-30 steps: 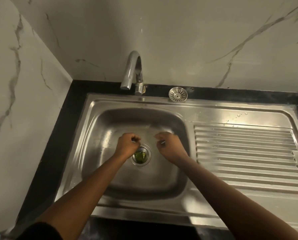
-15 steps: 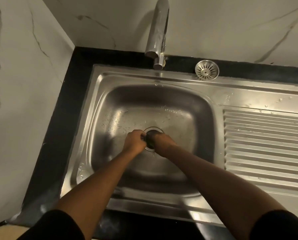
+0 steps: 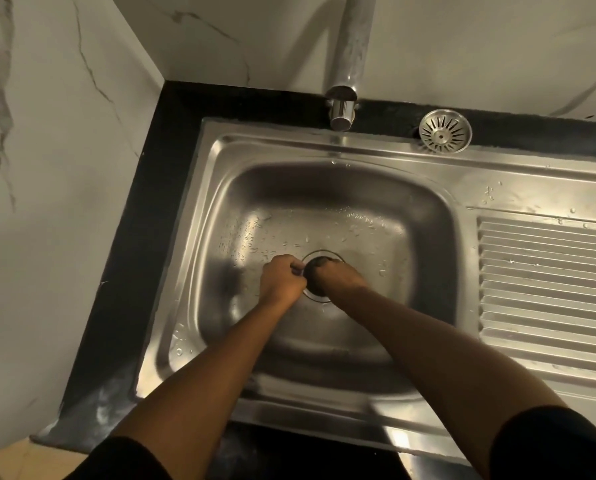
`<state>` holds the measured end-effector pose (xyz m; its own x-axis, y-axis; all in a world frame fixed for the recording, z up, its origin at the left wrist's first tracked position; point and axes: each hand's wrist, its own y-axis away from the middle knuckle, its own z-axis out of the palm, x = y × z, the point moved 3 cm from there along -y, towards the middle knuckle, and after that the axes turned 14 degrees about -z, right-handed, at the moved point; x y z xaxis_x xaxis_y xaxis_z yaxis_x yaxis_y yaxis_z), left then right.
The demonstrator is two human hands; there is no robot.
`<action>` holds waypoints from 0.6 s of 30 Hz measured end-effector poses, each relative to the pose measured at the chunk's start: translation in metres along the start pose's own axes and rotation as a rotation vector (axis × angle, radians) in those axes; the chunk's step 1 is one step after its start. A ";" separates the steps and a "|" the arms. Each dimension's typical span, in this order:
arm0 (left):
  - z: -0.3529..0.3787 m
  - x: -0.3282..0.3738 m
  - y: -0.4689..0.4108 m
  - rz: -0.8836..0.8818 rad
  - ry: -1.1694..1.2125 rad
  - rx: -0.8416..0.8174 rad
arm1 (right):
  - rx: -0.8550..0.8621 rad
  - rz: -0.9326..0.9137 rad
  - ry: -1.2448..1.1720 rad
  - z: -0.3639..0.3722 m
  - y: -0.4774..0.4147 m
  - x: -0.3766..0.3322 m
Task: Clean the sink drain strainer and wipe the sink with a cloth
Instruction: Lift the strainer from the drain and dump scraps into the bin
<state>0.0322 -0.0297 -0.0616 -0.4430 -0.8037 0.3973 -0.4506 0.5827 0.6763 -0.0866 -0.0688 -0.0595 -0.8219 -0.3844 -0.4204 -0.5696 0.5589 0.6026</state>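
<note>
The steel sink basin (image 3: 324,216) is wet, with droplets on its floor. Its round drain (image 3: 319,297) sits mid-basin, mostly covered by my hands. My left hand (image 3: 281,280) is a closed fist pressed against the drain's left rim. My right hand (image 3: 339,277) comes in from the right, and its fingertips dip into the dark drain opening, so what they hold is hidden. A round slotted metal strainer (image 3: 445,131) lies on the black counter behind the sink, right of the tap. No cloth is in view.
A chrome tap (image 3: 346,64) hangs over the basin's back edge. The ribbed drainboard (image 3: 549,282) lies to the right with water drops on it. A black counter strip (image 3: 133,254) borders the sink on the left. Marble walls close in at the back and left.
Both hands have come together onto the drain from either side. The green bits seen in the drain a second ago are now covered. The camera has moved closer and lower over the basin.
</note>
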 end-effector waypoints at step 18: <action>-0.028 0.014 0.064 0.147 0.167 -0.116 | 0.712 0.144 -0.930 -0.022 0.110 0.018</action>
<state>0.0189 -0.0071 0.0045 -0.3587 -0.7260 0.5868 -0.2946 0.6845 0.6668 -0.1644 -0.0308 0.0144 -0.3925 0.2345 -0.8894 -0.0995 0.9505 0.2945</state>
